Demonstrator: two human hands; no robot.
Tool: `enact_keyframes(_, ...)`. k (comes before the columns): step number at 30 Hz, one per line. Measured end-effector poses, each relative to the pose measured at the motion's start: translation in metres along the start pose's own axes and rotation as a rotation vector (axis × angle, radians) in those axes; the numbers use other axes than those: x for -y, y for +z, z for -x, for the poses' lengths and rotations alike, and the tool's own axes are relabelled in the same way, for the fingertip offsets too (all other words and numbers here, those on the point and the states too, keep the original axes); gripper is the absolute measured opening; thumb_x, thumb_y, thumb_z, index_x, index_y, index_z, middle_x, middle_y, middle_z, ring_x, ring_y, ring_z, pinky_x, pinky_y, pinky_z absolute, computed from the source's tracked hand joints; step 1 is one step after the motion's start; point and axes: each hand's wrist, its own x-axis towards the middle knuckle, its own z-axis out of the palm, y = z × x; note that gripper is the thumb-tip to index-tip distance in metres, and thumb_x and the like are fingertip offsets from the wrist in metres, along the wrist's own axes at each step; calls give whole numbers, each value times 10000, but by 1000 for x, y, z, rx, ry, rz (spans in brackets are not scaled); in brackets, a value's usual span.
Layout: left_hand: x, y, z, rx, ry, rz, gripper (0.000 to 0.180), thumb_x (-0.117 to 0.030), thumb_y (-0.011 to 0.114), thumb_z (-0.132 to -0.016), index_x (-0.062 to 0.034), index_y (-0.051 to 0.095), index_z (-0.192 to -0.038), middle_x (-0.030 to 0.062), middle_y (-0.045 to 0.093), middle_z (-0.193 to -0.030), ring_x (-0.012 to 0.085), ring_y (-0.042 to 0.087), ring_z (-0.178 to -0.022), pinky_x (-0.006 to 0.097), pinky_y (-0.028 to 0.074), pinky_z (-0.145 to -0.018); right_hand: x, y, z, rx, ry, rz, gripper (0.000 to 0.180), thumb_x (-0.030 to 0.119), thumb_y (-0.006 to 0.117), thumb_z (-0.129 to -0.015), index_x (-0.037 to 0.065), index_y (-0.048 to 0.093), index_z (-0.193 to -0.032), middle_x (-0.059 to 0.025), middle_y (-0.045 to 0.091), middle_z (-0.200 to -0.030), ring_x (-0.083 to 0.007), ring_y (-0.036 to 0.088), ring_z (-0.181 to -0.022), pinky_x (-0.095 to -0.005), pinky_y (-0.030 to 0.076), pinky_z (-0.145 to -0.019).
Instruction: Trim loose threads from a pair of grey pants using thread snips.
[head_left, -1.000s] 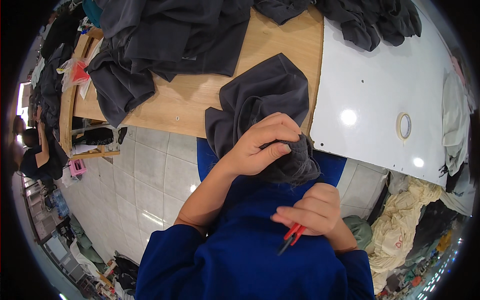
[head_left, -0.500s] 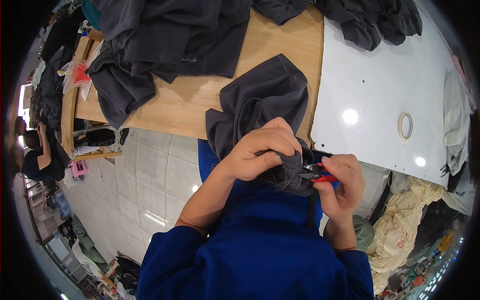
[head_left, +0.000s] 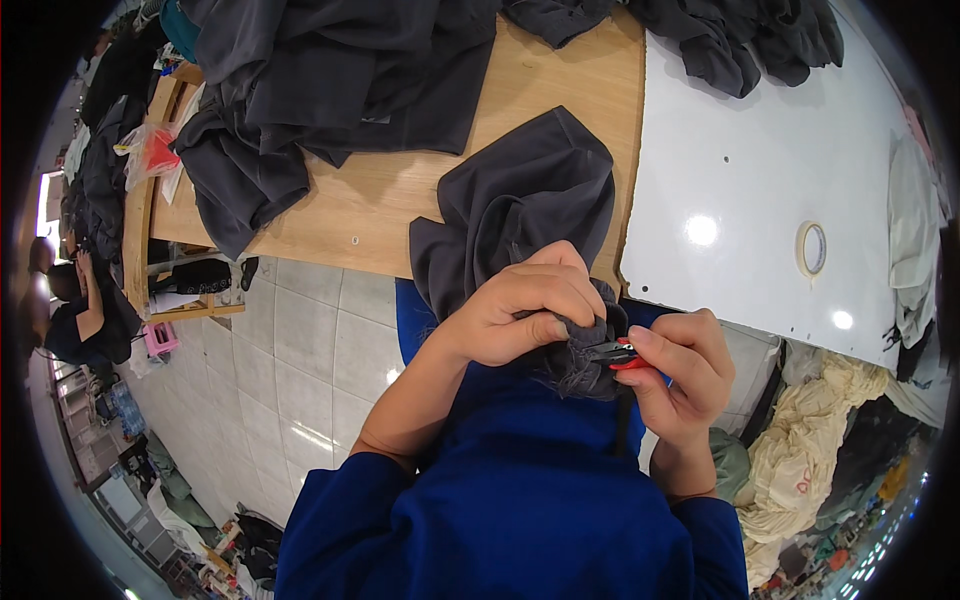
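Dark grey garment (head_left: 520, 205) bunched in the clenched left hand (head_left: 525, 310); right hand (head_left: 675, 370) grips red-handled snips (head_left: 615, 355) at its edge; trimming looks underway, 1 pile (head_left: 330, 90) waiting.

Two hands at work: one left hand (head_left: 525, 315), one right hand (head_left: 680, 375). One small pair of red-handled snips (head_left: 618, 355). One dark grey garment (head_left: 520, 215) under the hands. One large heap of dark grey clothing (head_left: 330, 90) on the far left of the bench, two smaller dark heaps (head_left: 745, 40) along the far edge. One wooden bench top (head_left: 370, 205), one white board (head_left: 760, 180) beside it. One roll of tape (head_left: 811, 248). One clear bag with red contents (head_left: 150, 150). One other person (head_left: 80, 320), seated at far left. One cream-coloured bundle of cloth (head_left: 830, 440) on the floor to the right.
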Motion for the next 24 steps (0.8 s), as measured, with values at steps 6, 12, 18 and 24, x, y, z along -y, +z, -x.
enact_keyframes(6, -1, 1, 1, 11, -11, -5, 119, -168, 569, -861, -59, 610, -888, 59, 638, -916, 212, 501, -801, 331, 366, -787, -1, 0, 2, -12, -22, 0, 345, 191, 773, -602, 100, 696, -925, -24, 546, -735, -150, 450, -592, -258, 337, -502)
enact_keyframes(12, -1, 0, 1, 32, -5, -19, 111, -146, 576, -850, -51, 612, -896, 61, 634, -923, 216, 502, -812, 327, 370, -782, 1, -1, 3, -14, -14, -5, 335, 185, 772, -604, 100, 696, -920, -22, 543, -724, -150, 449, -589, -256, 334, -501)
enact_keyframes(18, -4, 0, 2, 37, -16, -32, 119, -140, 587, -839, -43, 620, -899, 62, 630, -918, 221, 500, -815, 326, 372, -787, 2, -4, 4, -9, -30, 27, 322, 164, 770, -603, 96, 695, -909, -21, 542, -720, -149, 453, -593, -254, 339, -503)
enact_keyframes(24, -8, 0, 2, 39, -37, -73, 123, -148, 597, -831, -42, 626, -886, 60, 624, -906, 217, 494, -820, 320, 372, -788, 2, -5, 7, -40, 17, -7, 318, 157, 771, -598, 88, 695, -900, -26, 543, -720, -150, 456, -598, -252, 340, -502)
